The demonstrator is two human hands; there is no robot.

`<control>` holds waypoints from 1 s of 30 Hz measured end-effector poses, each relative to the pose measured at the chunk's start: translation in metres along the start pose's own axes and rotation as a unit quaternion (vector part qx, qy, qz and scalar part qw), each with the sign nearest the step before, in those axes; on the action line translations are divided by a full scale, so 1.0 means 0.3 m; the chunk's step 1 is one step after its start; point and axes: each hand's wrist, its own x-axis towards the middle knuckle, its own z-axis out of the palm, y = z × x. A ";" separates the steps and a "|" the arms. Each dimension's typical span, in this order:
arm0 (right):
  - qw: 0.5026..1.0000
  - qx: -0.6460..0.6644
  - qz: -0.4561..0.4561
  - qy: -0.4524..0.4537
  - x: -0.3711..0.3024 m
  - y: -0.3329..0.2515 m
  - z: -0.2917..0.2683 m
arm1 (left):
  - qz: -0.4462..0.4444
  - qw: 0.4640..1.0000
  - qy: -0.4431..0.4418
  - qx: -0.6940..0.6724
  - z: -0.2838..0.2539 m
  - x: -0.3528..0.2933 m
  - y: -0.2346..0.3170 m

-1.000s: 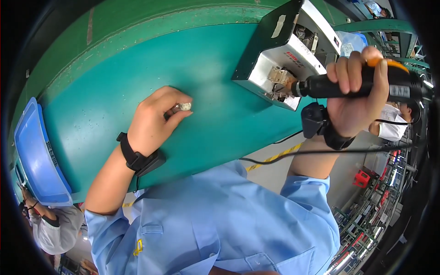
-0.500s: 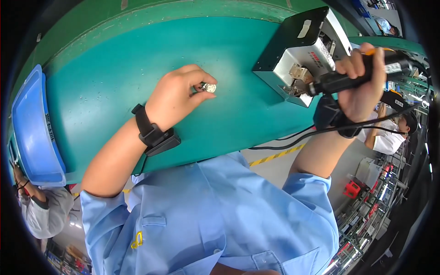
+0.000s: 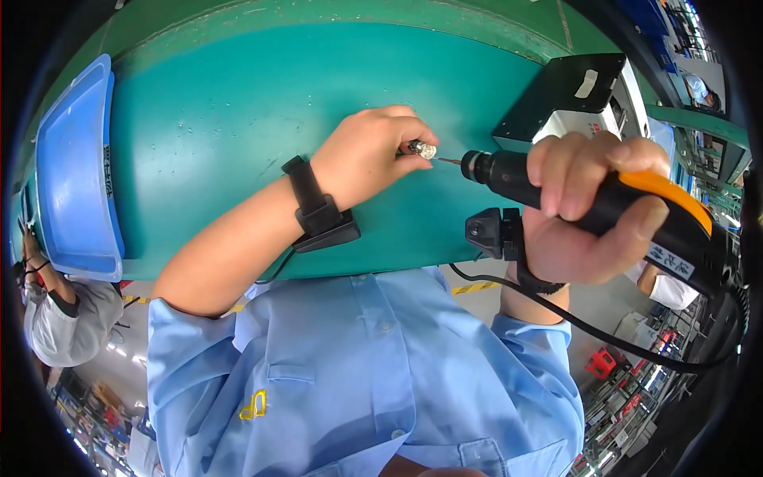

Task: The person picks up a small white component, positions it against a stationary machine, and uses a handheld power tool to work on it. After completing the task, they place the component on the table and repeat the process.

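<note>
Between its thumb and fingers, my left hand [image 3: 358,155] pinches a small metal part [image 3: 427,150] with a pale round end, held above the green mat [image 3: 238,103]. My right hand [image 3: 576,215] is wrapped round a black and orange electric screwdriver [image 3: 513,175], which lies nearly level. Its thin bit [image 3: 450,161] points left and its tip is at or very close to the pale end of the part; whether they touch I cannot tell. A black strap [image 3: 308,195] circles my left wrist.
A blue tray [image 3: 112,159] stands at the left end of the mat. Beyond my right hand sits a black and silver box-shaped machine [image 3: 560,91], partly hidden. The screwdriver's black cable [image 3: 636,350] loops below my right arm. Co-workers are at both sides.
My right hand has brought the screwdriver left, away from the machine, with its bit now at the small part. The view has shifted, and my left hand still pinches the part.
</note>
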 end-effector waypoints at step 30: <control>0.991 -0.125 0.051 0.018 -0.010 0.035 0.077 | 0.027 1.000 0.008 0.013 -0.011 0.004 0.011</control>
